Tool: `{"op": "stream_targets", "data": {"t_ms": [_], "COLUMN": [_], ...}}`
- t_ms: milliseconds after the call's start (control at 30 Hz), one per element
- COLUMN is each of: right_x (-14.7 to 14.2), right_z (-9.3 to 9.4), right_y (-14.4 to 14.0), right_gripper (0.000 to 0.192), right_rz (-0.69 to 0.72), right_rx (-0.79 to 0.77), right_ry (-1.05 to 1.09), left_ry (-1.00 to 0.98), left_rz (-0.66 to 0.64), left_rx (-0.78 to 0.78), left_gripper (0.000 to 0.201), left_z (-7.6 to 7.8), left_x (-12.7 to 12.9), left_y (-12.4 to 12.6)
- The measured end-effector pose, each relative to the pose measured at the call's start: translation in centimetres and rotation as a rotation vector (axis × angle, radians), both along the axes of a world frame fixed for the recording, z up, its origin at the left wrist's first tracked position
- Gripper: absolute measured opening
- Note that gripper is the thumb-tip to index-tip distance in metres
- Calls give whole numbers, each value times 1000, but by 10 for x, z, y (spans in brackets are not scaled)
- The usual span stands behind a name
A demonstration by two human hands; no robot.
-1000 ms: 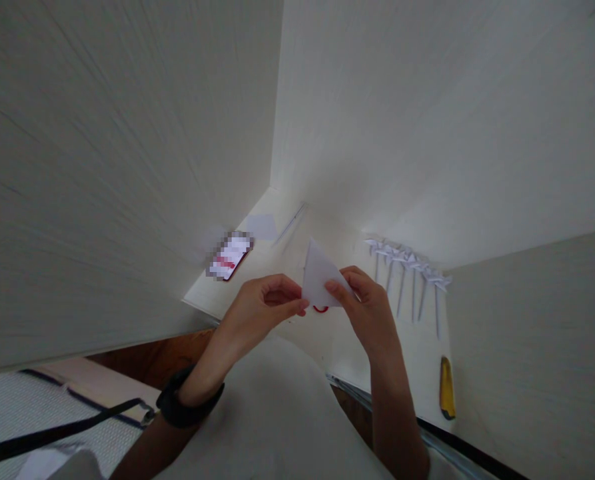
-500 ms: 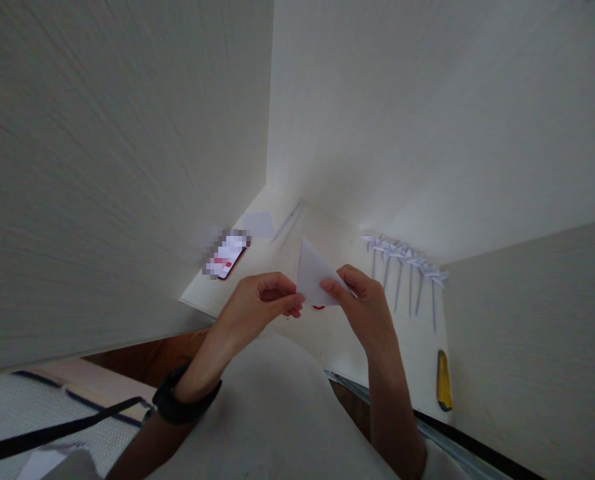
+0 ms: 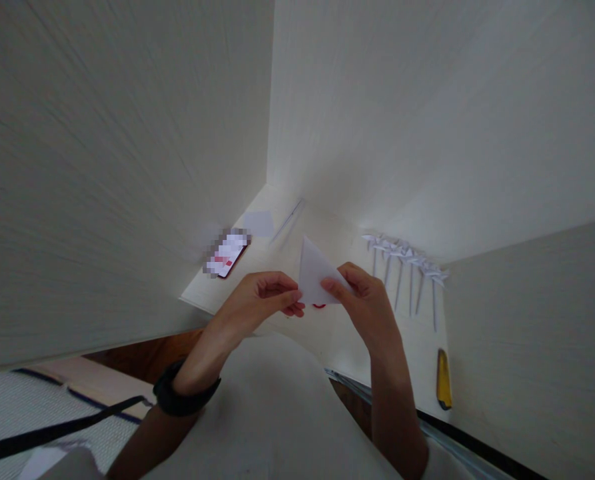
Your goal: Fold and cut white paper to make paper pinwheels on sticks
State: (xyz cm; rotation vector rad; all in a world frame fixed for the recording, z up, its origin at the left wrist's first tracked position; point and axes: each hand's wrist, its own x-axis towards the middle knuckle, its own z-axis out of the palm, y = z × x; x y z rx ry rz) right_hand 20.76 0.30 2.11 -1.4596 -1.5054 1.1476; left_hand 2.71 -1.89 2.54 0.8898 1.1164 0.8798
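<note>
Head view shows the left hand (image 3: 257, 300) and right hand (image 3: 364, 303) pinching a folded paper triangle (image 3: 314, 277), which looks light, floppy and best held by its lower corners.

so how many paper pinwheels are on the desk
About 6, though they overlap and are small, so the count is unsure. The paper pinwheels lie in one row on the desk, beyond the right hand.

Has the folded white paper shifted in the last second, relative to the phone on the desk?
No. The folded white paper sits pinched between the left hand and right hand, as far right of the phone as before.
</note>
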Motion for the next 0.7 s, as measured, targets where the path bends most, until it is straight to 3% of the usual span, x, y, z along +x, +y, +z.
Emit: {"op": "stream_targets", "data": {"t_ms": [467, 700], "right_x": [0, 0], "right_z": [3, 4], "right_y": [0, 3], "right_gripper": [15, 13], "right_rz": [20, -59], "right_rx": [-29, -25], "right_ry": [86, 142], "left_ry": [99, 350], "left_rz": [-26, -52], "left_rx": [40, 186], "left_gripper": [14, 11], "left_z": [-10, -3], "left_x": [-1, -2], "left_y": [4, 2]}}
